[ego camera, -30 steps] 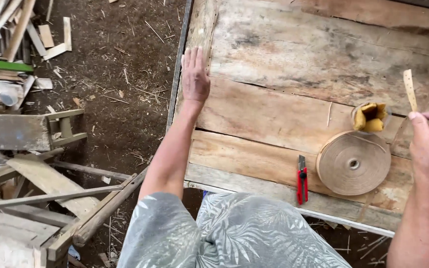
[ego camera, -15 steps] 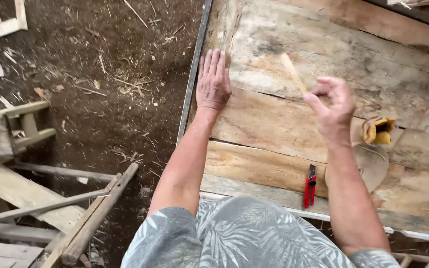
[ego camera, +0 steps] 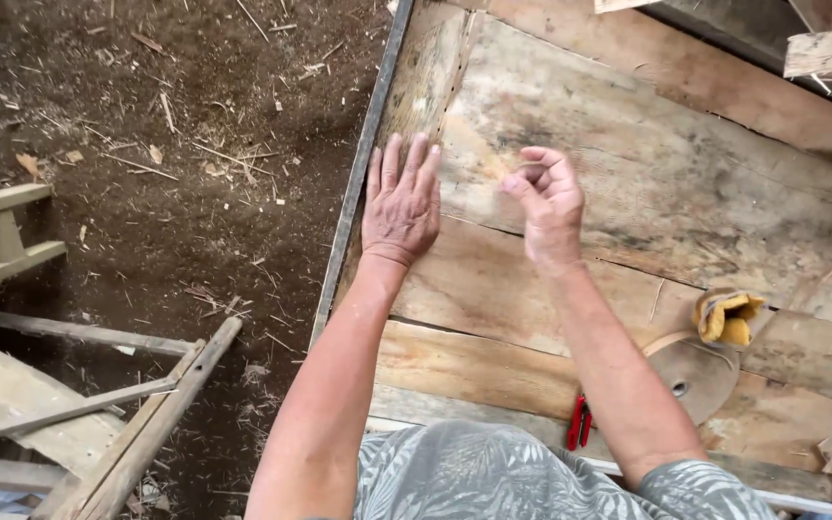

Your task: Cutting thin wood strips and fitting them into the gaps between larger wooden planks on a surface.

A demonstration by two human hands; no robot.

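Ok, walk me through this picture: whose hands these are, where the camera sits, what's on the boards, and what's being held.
The camera is worn on a person's head and looks down, so both arms are that person's own. The left hand lies flat, fingers spread, on a rough plank table. The right hand is raised just above the planks with fingers curled; a thin pale strip seems pinched in it, but it is blurred. Near the right forearm lie a flat roll of tan band, a yellow glove and a small red tool. To the left is dirt ground with wood scraps.

Single head view, looking steeply down, close over plank table (ego camera: 686,193); dirt floor (ego camera: 146,193) at left.
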